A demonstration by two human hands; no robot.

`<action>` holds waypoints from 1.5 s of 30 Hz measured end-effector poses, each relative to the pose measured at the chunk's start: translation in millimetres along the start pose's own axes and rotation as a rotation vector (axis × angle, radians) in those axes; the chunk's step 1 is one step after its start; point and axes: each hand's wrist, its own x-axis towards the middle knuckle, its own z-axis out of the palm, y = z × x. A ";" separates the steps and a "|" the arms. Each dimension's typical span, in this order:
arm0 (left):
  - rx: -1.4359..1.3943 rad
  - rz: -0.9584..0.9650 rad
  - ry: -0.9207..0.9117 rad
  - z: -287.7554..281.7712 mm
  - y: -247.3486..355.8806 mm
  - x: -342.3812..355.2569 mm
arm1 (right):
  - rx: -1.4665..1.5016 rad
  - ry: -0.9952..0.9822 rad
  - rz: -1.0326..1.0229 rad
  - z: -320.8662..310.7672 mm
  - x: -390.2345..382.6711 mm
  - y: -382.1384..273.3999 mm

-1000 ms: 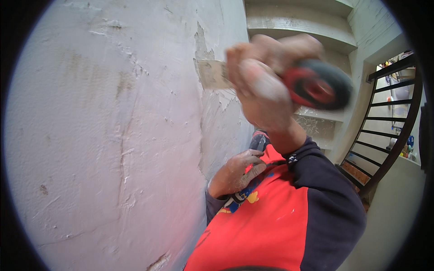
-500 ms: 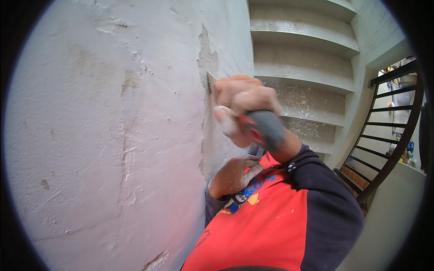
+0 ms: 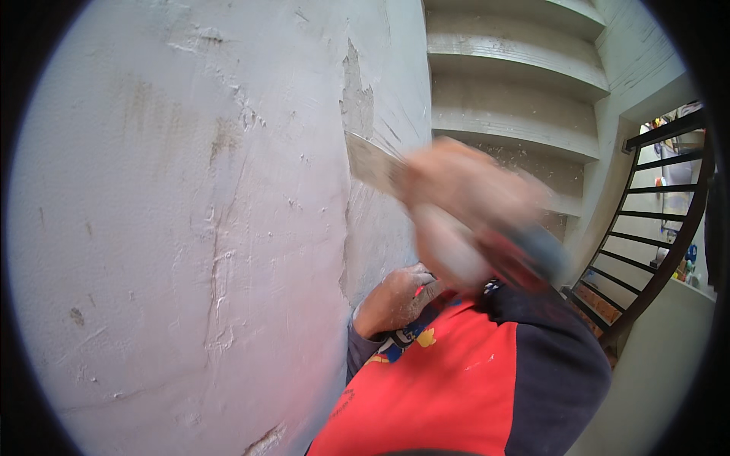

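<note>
My right hand (image 3: 456, 205), smeared by motion, grips a putty knife with a dark grey and red handle (image 3: 525, 254). Its flat, broad metal blade (image 3: 374, 165) points left, and its edge is at the wall, just below a bare grey patch (image 3: 356, 102) where the coating has come off. I cannot tell whether the edge presses on the surface. Lower down, my left hand (image 3: 399, 296), pale with dust, rests in front of my red shirt. Its fingers are slightly bent and apart, with red cloth showing between them; the tips are partly hidden behind my right arm.
The whitish wall (image 3: 152, 266) has cracks, ridges and stains, with another chipped spot (image 3: 265, 441) at the bottom. Concrete stairs (image 3: 517, 99), flecked with pale chips, rise beyond my right hand. A dark metal railing (image 3: 646, 220) stands at the right.
My right hand and the putty knife have swung right and down, away from the wall, showing more of the blade. My left hand stays nearly in place.
</note>
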 end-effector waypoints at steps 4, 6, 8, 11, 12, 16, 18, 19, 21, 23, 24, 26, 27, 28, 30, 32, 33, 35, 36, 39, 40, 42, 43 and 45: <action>0.102 -0.015 0.049 9.0 -9.1 -1.7 | -0.214 0.115 0.222 9.2 -7.1 12.0; 0.048 0.080 -0.033 3.6 -6.2 4.5 | 0.087 0.350 0.267 11.2 19.3 -19.2; 0.080 0.001 0.002 5.2 -1.8 9.6 | 0.061 0.137 0.265 -8.7 20.8 -14.2; 0.059 0.068 0.069 13.8 -8.0 15.5 | -0.017 0.202 0.343 -10.1 31.0 -7.6; 0.057 0.036 0.036 12.1 -5.7 13.0 | -0.029 0.290 0.393 -2.9 32.4 -5.7; 0.065 -0.027 0.012 9.2 -0.9 2.9 | -0.080 0.216 0.226 -15.0 74.0 8.9; 0.083 -0.031 0.039 9.6 0.6 2.7 | -0.076 0.249 0.095 -19.4 98.9 2.8; 0.092 -0.037 0.039 10.0 2.9 3.4 | -0.082 0.267 0.031 -21.6 105.7 0.3; 0.087 -0.065 0.020 10.5 6.7 6.0 | -0.106 0.339 0.025 -23.8 95.5 10.4; 0.049 -0.120 0.018 11.0 6.5 4.4 | -0.195 0.451 0.051 -19.7 66.6 41.6; 0.049 -0.101 0.025 12.6 5.5 2.8 | -0.281 0.525 0.082 -10.4 59.1 54.1; 0.049 -0.061 0.036 13.4 3.1 4.4 | -0.317 0.348 0.151 -24.0 65.2 54.4; -0.025 -0.064 0.088 14.5 2.6 -0.4 | -0.203 0.397 0.229 -15.6 60.1 46.5; 0.030 -0.063 0.067 11.6 2.1 3.7 | -0.159 0.416 0.201 -10.5 67.7 39.8; 0.126 -0.072 0.012 13.1 -4.1 6.6 | -0.093 0.461 0.127 -1.5 81.4 22.3; 0.052 -0.133 0.040 14.1 5.3 7.8 | -0.418 0.373 0.123 -15.9 63.6 55.6; 0.044 -0.106 0.049 13.1 2.0 8.0 | -0.576 0.321 0.114 -12.9 65.9 63.2; 0.019 -0.083 0.047 13.6 0.0 6.8 | -0.353 0.407 0.250 -2.4 65.9 55.7; 0.005 -0.092 0.037 11.8 0.8 1.7 | -0.156 0.524 0.362 8.8 67.0 49.5; 0.022 -0.082 0.024 12.0 -1.1 8.1 | -0.058 0.512 0.266 -9.1 81.3 37.1; 0.030 -0.088 0.010 12.0 -1.2 10.7 | -0.194 0.479 0.220 -22.8 73.9 49.9; 0.035 -0.112 0.021 12.6 -3.2 10.8 | -0.663 0.374 0.204 -29.3 41.3 93.5; 0.042 -0.120 0.025 11.4 -4.8 10.0 | -0.756 0.273 0.244 -33.4 32.1 93.4; 0.017 -0.130 0.016 13.7 -6.4 5.9 | -0.595 0.441 0.229 -42.0 24.2 98.2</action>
